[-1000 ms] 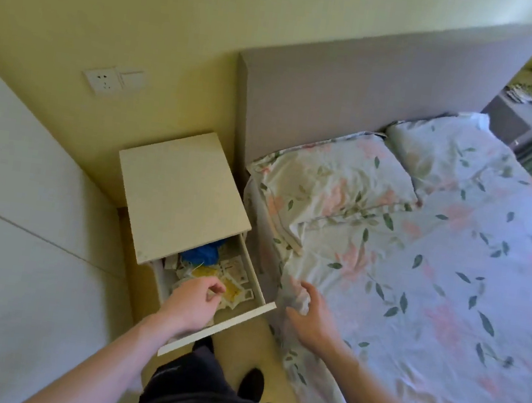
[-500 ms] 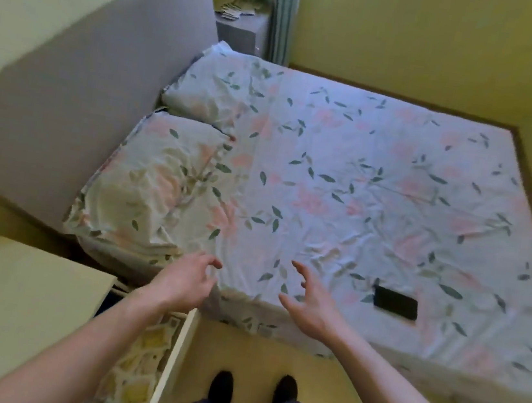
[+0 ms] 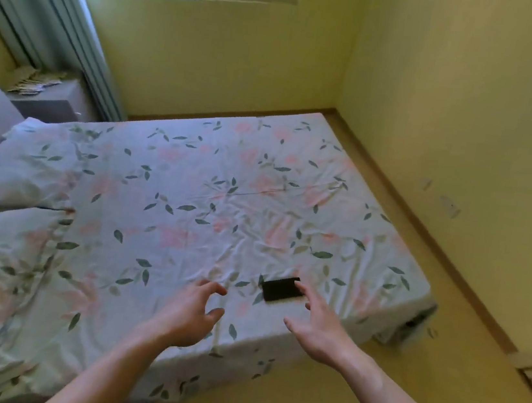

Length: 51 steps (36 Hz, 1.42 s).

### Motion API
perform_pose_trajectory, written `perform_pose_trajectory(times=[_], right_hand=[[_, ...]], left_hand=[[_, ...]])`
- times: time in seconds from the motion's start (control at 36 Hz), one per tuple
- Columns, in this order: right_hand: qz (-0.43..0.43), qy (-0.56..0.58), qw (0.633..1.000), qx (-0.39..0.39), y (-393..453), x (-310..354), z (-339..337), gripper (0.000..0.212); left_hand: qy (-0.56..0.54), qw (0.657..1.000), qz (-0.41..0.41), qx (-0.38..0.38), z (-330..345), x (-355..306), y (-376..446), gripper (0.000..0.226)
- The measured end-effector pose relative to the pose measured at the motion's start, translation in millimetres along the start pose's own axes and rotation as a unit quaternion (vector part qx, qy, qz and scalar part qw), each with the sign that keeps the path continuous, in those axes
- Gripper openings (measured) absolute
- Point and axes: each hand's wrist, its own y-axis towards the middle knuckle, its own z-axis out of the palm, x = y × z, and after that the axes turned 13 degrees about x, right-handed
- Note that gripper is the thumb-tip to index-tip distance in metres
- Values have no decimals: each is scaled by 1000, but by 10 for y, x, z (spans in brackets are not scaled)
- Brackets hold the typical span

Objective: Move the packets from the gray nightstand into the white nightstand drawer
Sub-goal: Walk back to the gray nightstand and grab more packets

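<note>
Packets (image 3: 33, 82) are lying in a loose heap on top of the gray nightstand (image 3: 47, 101) in the far left corner, beside the curtain (image 3: 45, 20), well apart from both hands across the bed (image 3: 189, 208). Both hands are reaching out over the near edge of the bed, holding nothing: the left hand (image 3: 190, 313) with fingers loosely curled, the right hand (image 3: 316, 326) with fingers spread just beside a black phone (image 3: 282, 289) lying on the floral sheet.
</note>
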Motion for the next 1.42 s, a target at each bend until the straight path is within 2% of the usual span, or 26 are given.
perform_pose_trajectory(times=[0.14, 0.36, 0.69, 0.81, 1.11, 1.25, 1.42], right_hand=[[2, -27, 1000, -8, -176, -628, -799, 71], [22, 7, 998, -52, -276, -1452, -1983, 70], [21, 53, 995, -82, 173, -2394, -3665, 68], [32, 63, 992, -105, 299, -2651, -4295, 65], [71, 58, 985, -147, 389, -3711, -5947, 67], [46, 53, 988, -136, 631, -4225, -6719, 66], [20, 10, 995, -101, 880, -4808, -7680, 65]], left_hand=[[-11, 999, 39, -12, 202, -1036, 398, 37], [-13, 997, 75, 0, 507, -2350, 1059, 33], [55, 994, 98, -3, 179, -3583, 2548, 35], [84, 991, 108, 3, 101, -4217, 3159, 36], [92, 974, 206, 24, 39, -6334, 4552, 36], [99, 976, 192, 18, 188, -7052, 5084, 36], [65, 990, 124, -11, 336, -7721, 5606, 35]])
